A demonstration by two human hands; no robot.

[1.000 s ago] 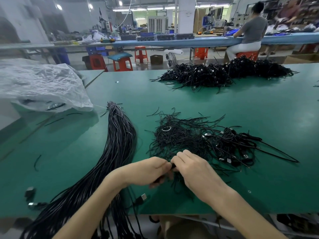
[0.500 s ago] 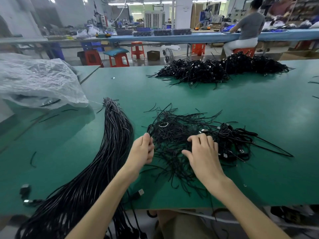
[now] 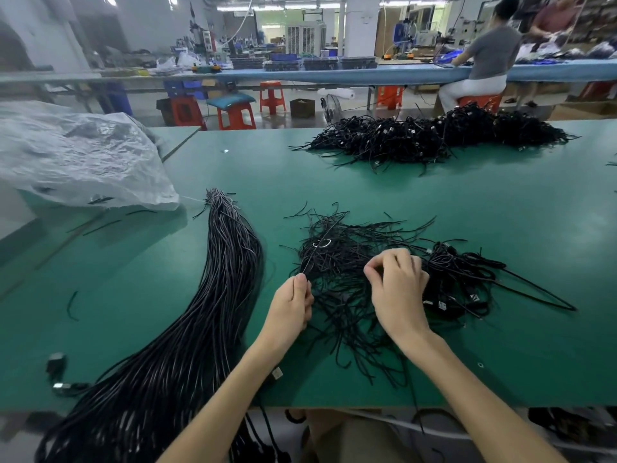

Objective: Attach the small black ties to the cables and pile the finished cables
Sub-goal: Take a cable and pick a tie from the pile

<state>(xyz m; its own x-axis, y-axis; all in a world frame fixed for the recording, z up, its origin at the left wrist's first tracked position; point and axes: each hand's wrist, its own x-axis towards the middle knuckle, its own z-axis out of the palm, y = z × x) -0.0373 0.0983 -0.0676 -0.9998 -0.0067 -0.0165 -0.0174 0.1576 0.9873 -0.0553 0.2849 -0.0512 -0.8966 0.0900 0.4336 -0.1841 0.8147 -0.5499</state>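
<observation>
One bundle of cables point(image 3: 213, 295) lies by the near left corner of the table point(image 3: 500, 202), one heap of ties point(image 3: 337, 255) mid-front, one plastic bag point(image 3: 76, 158) at its left edge. Finished cables make two piles: the far pile point(image 3: 434, 138) at the far edge, the near pile point(image 3: 460, 282) just right of the ties.

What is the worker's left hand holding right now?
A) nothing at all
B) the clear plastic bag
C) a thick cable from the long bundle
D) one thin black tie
D: the left hand pinches a single thin black tie that slants up from its fingertips over the loose heap of ties, while the long cable bundle lies apart on its left.
</observation>
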